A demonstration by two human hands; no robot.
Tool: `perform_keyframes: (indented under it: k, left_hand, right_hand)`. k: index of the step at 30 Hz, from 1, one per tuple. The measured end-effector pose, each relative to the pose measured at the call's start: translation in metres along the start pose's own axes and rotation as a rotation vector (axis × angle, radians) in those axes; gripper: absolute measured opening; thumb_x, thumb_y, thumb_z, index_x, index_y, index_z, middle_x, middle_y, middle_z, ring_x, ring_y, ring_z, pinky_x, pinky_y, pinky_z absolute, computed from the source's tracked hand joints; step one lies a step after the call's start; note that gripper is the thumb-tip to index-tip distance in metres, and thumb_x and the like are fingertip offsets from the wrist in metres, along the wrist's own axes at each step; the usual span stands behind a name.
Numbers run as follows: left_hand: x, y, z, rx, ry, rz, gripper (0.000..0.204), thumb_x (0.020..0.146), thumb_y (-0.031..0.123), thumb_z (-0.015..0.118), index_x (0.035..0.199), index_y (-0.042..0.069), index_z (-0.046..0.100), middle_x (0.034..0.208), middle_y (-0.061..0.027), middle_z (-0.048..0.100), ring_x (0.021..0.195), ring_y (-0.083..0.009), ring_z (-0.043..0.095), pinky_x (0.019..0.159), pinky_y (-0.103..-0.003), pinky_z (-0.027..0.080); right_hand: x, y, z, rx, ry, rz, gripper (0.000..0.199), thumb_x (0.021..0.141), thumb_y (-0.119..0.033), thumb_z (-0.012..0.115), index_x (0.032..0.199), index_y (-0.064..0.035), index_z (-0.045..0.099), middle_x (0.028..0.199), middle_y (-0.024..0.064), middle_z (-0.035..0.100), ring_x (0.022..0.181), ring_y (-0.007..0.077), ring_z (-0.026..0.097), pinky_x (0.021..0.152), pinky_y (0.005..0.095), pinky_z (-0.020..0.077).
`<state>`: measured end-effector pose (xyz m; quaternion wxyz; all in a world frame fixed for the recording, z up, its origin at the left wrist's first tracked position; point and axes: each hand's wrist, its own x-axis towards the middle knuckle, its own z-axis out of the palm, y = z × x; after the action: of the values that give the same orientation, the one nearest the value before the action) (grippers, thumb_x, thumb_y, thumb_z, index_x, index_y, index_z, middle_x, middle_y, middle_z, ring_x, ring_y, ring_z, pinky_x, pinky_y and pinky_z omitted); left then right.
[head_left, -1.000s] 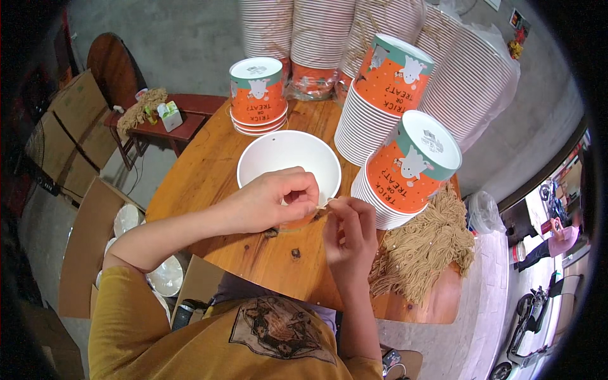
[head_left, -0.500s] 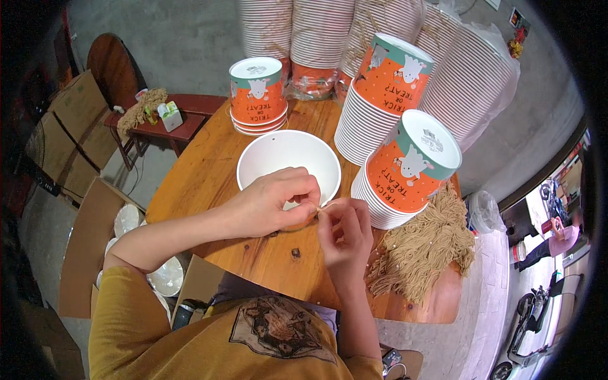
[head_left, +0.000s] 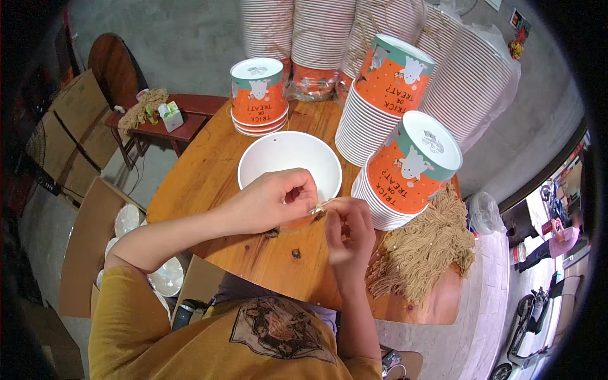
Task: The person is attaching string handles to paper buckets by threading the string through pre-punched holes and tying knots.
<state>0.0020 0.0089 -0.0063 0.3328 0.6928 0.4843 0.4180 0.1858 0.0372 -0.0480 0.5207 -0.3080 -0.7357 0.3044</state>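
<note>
A white-lined paper bucket [head_left: 278, 152] lies on the table with its open mouth toward me. In front of its near rim my two hands meet, fingertips pinched. My left hand [head_left: 272, 199] partly covers the bucket's mouth and pinches a short light-tan cord [head_left: 320, 208]. My right hand [head_left: 349, 231] has its thumb and fingers closed on the same cord from the other side. How the cord runs between the fingertips is too small to make out. A heap of tan cords [head_left: 424, 247] is to the right of my right hand.
Upturned stacks of orange buckets stand on the wooden table [head_left: 196, 183]: a short stack [head_left: 258, 98] at back left, two taller stacks [head_left: 411, 168] at right. Plastic-wrapped bucket stacks [head_left: 468, 82] rise behind. A cardboard box [head_left: 82, 253] of white-lined buckets sits at lower left.
My right hand has turned slightly and shifted a little right at the cord. My left hand stays nearly in place. The bucket and stacks have not visibly moved.
</note>
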Motion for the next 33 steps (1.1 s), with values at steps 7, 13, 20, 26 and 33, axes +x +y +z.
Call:
perform_keyframes:
  k: [7,13,20,26,33]
  left_hand:
    - [0.0,0.003,-0.001,-0.015,-0.006,-0.052,0.01,0.091,0.01,0.058,0.088,0.001,0.055,0.073,-0.0003,0.056,0.067,-0.0065,0.051,0.061,-0.025,0.045]
    - [0.0,0.001,-0.001,-0.019,-0.013,-0.055,0.011,0.092,0.012,0.057,0.088,0.001,0.056,0.073,-0.0002,0.056,0.067,-0.0063,0.05,0.061,-0.025,0.044]
    - [0.0,0.005,-0.006,-0.012,-0.087,-0.162,0.011,0.095,0.015,0.057,0.092,0.004,0.057,0.084,0.0001,0.058,0.08,-0.0075,0.053,0.073,-0.025,0.045]
    - [0.0,0.0,-0.004,-0.019,-0.065,-0.107,0.012,0.093,0.014,0.057,0.091,0.002,0.056,0.079,-0.0001,0.057,0.075,-0.0072,0.051,0.068,-0.026,0.044]
    - [0.0,-0.001,-0.002,-0.003,-0.036,-0.067,0.012,0.092,0.012,0.057,0.088,0.001,0.055,0.074,-0.0021,0.056,0.068,-0.009,0.051,0.062,-0.027,0.045]
  right_hand:
    - [0.002,-0.001,0.001,0.019,0.004,0.005,0.016,0.085,0.003,0.063,0.098,-0.0062,0.062,0.101,0.0067,0.06,0.077,0.0129,0.061,0.055,0.0231,0.0481]
    - [0.005,0.0,0.004,0.014,-0.009,-0.028,0.01,0.086,0.001,0.063,0.095,-0.0021,0.06,0.094,0.009,0.058,0.074,0.0154,0.059,0.06,0.0256,0.048]
    - [0.005,0.011,0.006,0.077,-0.029,-0.022,0.009,0.088,0.0,0.062,0.095,0.0001,0.057,0.093,0.0106,0.057,0.078,0.0195,0.059,0.067,0.029,0.0488]
    - [0.007,-0.004,0.006,0.127,-0.064,0.069,0.01,0.087,0.002,0.062,0.095,-0.0001,0.056,0.094,0.0095,0.056,0.077,0.016,0.059,0.067,0.027,0.0489]
    - [0.006,0.003,0.006,0.067,-0.031,0.028,0.013,0.083,0.005,0.062,0.093,-0.0012,0.057,0.093,0.0087,0.054,0.071,0.0135,0.057,0.064,0.0256,0.0476]
